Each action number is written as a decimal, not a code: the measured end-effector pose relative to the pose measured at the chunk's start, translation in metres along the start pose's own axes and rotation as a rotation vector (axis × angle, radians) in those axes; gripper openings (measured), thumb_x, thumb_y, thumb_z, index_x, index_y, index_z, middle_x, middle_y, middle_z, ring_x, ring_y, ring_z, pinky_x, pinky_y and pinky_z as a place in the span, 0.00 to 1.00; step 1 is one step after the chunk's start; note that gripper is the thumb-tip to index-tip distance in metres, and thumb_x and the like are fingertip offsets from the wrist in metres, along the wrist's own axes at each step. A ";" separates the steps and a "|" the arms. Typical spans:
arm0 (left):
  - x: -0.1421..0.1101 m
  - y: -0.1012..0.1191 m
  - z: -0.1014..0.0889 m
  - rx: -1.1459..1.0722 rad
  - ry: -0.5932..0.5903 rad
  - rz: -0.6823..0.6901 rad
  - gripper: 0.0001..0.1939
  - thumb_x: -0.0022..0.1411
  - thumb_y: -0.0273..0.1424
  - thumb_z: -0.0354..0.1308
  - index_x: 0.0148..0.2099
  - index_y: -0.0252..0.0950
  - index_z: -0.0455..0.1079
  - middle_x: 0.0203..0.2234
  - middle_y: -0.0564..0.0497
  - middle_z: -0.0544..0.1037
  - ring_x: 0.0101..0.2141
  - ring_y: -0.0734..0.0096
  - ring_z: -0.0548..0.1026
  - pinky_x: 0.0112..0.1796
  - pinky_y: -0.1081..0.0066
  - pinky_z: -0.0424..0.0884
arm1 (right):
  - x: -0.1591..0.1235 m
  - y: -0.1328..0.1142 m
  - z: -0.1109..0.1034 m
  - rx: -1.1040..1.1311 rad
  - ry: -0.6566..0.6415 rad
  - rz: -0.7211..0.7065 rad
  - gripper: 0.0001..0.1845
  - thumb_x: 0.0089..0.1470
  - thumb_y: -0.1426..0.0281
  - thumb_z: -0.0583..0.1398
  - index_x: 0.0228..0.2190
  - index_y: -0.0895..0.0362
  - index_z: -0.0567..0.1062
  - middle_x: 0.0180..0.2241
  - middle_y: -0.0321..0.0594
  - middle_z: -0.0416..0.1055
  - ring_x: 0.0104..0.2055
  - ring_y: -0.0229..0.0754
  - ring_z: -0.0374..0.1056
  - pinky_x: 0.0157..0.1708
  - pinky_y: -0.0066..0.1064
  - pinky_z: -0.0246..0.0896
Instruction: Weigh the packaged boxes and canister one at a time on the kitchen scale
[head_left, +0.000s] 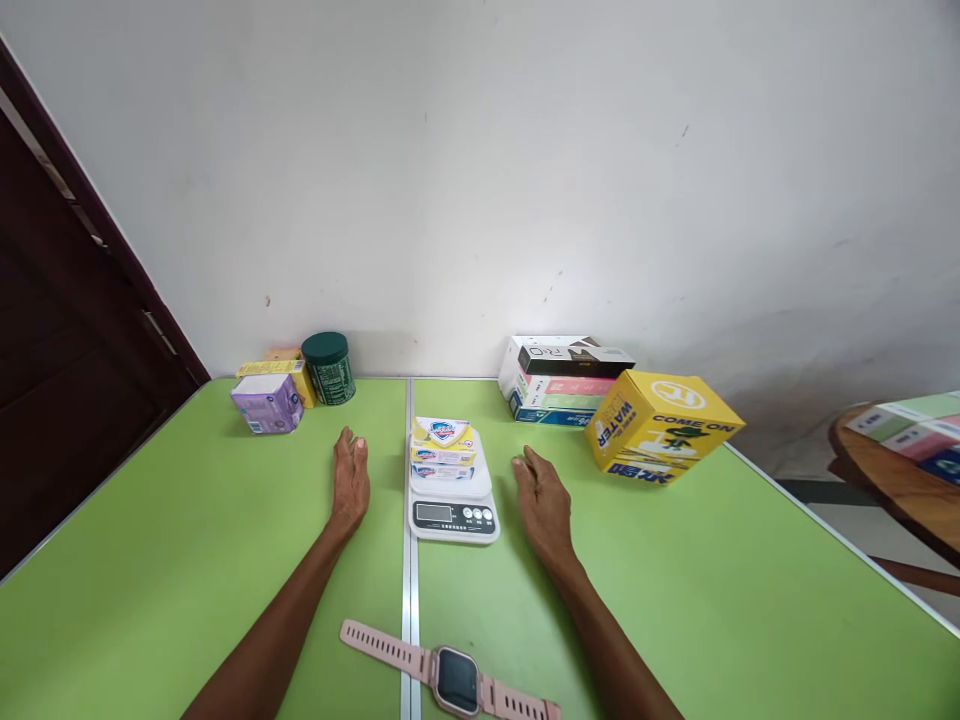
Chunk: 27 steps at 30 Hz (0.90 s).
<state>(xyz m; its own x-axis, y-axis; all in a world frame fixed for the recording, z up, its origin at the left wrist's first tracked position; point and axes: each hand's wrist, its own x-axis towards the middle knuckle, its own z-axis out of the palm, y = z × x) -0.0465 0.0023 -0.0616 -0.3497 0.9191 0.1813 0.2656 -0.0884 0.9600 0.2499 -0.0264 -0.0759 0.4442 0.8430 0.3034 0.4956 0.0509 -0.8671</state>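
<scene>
A white digital kitchen scale [453, 512] stands on the green table [187, 540], with two stacked yellow soap packs [442, 448] on its platform. My left hand [350, 480] lies flat on the table just left of the scale, fingers stretched out, holding nothing. On the other side of the scale rests my right hand [541, 500], fingers loosely extended and empty. Neither hand touches the scale or the soap.
A pink smartwatch [450, 675] lies near the table's front edge. At the back left are a purple box [266, 402], a yellow box [289, 372] and a green jar [328, 367]. Stacked flat boxes [562, 385] and a yellow carton [661, 426] sit back right. A wooden table [900, 480] stands far right.
</scene>
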 end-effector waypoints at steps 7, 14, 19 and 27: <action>0.000 -0.002 0.000 -0.040 -0.053 0.003 0.45 0.70 0.60 0.48 0.74 0.32 0.53 0.70 0.29 0.62 0.70 0.46 0.64 0.69 0.48 0.59 | -0.001 0.003 0.002 0.030 -0.010 -0.017 0.40 0.58 0.41 0.55 0.52 0.62 0.80 0.58 0.62 0.75 0.60 0.62 0.71 0.64 0.57 0.61; -0.002 0.030 -0.008 0.021 -0.407 0.093 0.51 0.59 0.56 0.66 0.75 0.39 0.52 0.72 0.33 0.61 0.71 0.44 0.60 0.69 0.45 0.58 | 0.001 -0.037 -0.011 0.367 -0.238 0.037 0.45 0.55 0.47 0.66 0.68 0.49 0.66 0.70 0.50 0.63 0.70 0.57 0.62 0.66 0.53 0.60; 0.017 0.078 -0.004 0.286 -0.676 0.217 0.55 0.46 0.45 0.78 0.72 0.40 0.60 0.70 0.36 0.66 0.69 0.41 0.63 0.68 0.45 0.57 | 0.028 -0.080 -0.005 0.192 -0.570 -0.139 0.56 0.41 0.57 0.76 0.69 0.50 0.65 0.69 0.52 0.65 0.70 0.58 0.61 0.68 0.54 0.55; 0.041 0.098 0.004 0.413 -0.839 0.335 0.25 0.51 0.44 0.73 0.47 0.39 0.72 0.47 0.47 0.82 0.46 0.56 0.78 0.45 0.62 0.73 | 0.051 -0.093 0.008 0.098 -0.698 -0.257 0.48 0.31 0.68 0.77 0.57 0.54 0.77 0.57 0.47 0.76 0.58 0.58 0.72 0.61 0.51 0.65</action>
<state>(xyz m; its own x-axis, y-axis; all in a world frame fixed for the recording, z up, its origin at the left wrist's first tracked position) -0.0308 0.0325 0.0392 0.5075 0.8591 0.0669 0.5826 -0.3993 0.7079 0.2202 0.0158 0.0171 -0.2690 0.9404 0.2082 0.4364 0.3117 -0.8440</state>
